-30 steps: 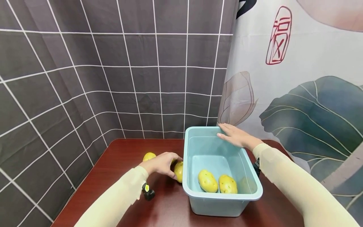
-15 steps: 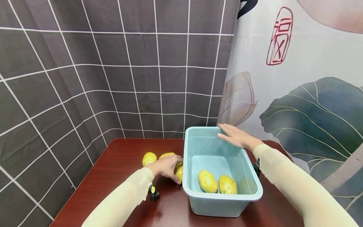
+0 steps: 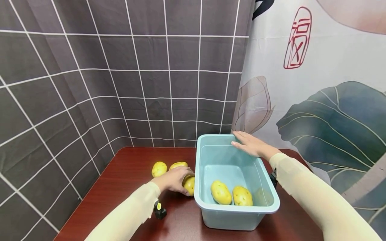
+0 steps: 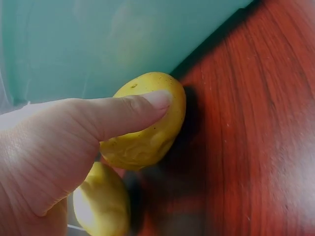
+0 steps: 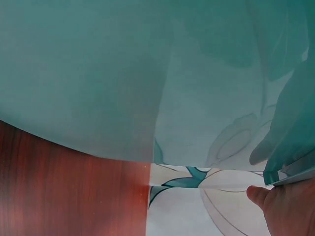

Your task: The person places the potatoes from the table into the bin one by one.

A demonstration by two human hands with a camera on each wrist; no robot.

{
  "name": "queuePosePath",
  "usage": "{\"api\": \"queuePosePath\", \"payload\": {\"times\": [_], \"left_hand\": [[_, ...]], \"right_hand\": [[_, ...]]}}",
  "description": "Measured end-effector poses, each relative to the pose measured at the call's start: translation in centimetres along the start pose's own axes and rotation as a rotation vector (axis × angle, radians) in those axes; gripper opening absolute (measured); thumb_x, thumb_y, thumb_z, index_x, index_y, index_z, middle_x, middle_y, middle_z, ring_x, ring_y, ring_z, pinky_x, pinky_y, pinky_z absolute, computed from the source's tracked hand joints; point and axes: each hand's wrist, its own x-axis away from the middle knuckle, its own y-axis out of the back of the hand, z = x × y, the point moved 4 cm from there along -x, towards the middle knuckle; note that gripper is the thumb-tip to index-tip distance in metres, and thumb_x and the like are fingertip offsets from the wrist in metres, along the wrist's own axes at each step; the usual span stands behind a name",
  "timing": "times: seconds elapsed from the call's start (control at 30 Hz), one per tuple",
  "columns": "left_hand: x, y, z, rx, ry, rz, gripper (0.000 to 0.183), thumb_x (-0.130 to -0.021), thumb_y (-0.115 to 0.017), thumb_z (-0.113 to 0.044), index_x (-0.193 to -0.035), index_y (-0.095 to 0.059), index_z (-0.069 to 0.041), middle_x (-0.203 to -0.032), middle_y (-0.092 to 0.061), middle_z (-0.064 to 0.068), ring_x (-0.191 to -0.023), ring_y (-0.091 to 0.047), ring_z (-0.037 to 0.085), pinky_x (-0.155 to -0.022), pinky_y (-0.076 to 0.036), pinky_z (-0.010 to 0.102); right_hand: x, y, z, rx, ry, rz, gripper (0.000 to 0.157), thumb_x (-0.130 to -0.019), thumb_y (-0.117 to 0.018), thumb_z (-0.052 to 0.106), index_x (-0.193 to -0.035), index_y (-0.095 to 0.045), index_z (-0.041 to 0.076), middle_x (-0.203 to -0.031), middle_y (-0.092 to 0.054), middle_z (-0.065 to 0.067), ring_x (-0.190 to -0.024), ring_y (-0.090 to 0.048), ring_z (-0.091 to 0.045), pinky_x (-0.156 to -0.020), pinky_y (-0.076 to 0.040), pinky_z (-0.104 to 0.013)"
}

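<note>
In the head view, my left hand [image 3: 175, 180] holds a yellow potato [image 3: 189, 184] low at the left side of a light blue plastic bin [image 3: 232, 209]. The thumb lies across that potato [image 4: 147, 147] in the left wrist view; the other fingers are hidden behind it. My right hand [image 3: 248, 144] rests with extended fingers on the bin's rim at the far right corner. Two potatoes lie inside the bin near its front, a left one [image 3: 221, 192] and a right one [image 3: 242, 195].
Two more potatoes, one [image 3: 158, 169] at the left and one [image 3: 178, 164] behind my left hand, lie on the dark red wooden table [image 3: 129, 174]. A grey checked curtain [image 3: 150, 83] and a white printed curtain [image 3: 271, 90] hang behind the table.
My left hand has shifted slightly and now has its fingers round the potato beside the bin. The two potatoes behind it show more fully. My right hand and the bin stay still.
</note>
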Motion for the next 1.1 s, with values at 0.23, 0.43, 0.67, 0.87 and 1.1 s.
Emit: {"api": "queuePosePath", "payload": {"times": [0.23, 0.43, 0.67, 0.87, 1.1], "left_hand": [[1.7, -0.1, 0.4, 0.007, 0.026, -0.006, 0.070, -0.061, -0.087, -0.044, -0.121, -0.064, -0.014, -0.121, -0.062, -0.003, -0.120, -0.051, 0.018, -0.104, -0.037, 0.034], [3.2, 0.0, 0.6, 0.024, 0.039, -0.019, 0.072, -0.061, -0.086, -0.042, -0.121, -0.063, -0.010, -0.120, -0.061, -0.001, -0.121, -0.051, 0.019, -0.105, -0.037, 0.033], [5.0, 0.3, 0.9, 0.053, 0.075, -0.025, 0.071, -0.063, -0.087, -0.041, -0.122, -0.063, -0.010, -0.123, -0.059, 0.001, -0.120, -0.051, 0.019, -0.103, -0.039, 0.035], [6.5, 0.4, 1.3, 0.038, 0.083, -0.061, 0.072, -0.063, -0.087, -0.042, -0.122, -0.063, -0.010, -0.123, -0.059, 0.002, -0.120, -0.051, 0.019, -0.103, -0.039, 0.036], [8.2, 0.7, 1.5, 0.017, 0.097, -0.097, 0.071, -0.062, -0.087, -0.042, -0.122, -0.063, -0.012, -0.123, -0.058, 0.000, -0.120, -0.051, 0.020, -0.099, -0.042, 0.040]], "right_hand": [[-0.1, 0.1, -0.1, 0.003, 0.008, 0.001, 0.082, -0.094, -0.029, 0.068, -0.155, -0.017, 0.013, -0.159, -0.016, -0.014, -0.144, -0.013, -0.037, -0.111, -0.012, -0.059], [-0.1, 0.0, -0.1, 0.001, 0.005, 0.007, 0.081, -0.095, -0.030, 0.066, -0.155, -0.016, 0.013, -0.158, -0.015, -0.015, -0.144, -0.012, -0.037, -0.112, -0.012, -0.059], [-0.1, -0.1, -0.2, 0.001, -0.004, 0.010, 0.080, -0.096, -0.030, 0.065, -0.155, -0.016, 0.014, -0.159, -0.015, -0.015, -0.144, -0.012, -0.038, -0.111, -0.012, -0.060], [0.0, 0.0, 0.0, -0.001, 0.007, 0.000, 0.078, -0.097, -0.032, 0.062, -0.155, -0.017, 0.011, -0.158, -0.016, -0.017, -0.143, -0.013, -0.040, -0.111, -0.012, -0.060], [-0.1, 0.2, 0.0, -0.001, 0.016, 0.000, 0.079, -0.097, -0.030, 0.063, -0.154, -0.017, 0.010, -0.158, -0.016, -0.017, -0.143, -0.012, -0.040, -0.111, -0.011, -0.060]]}}
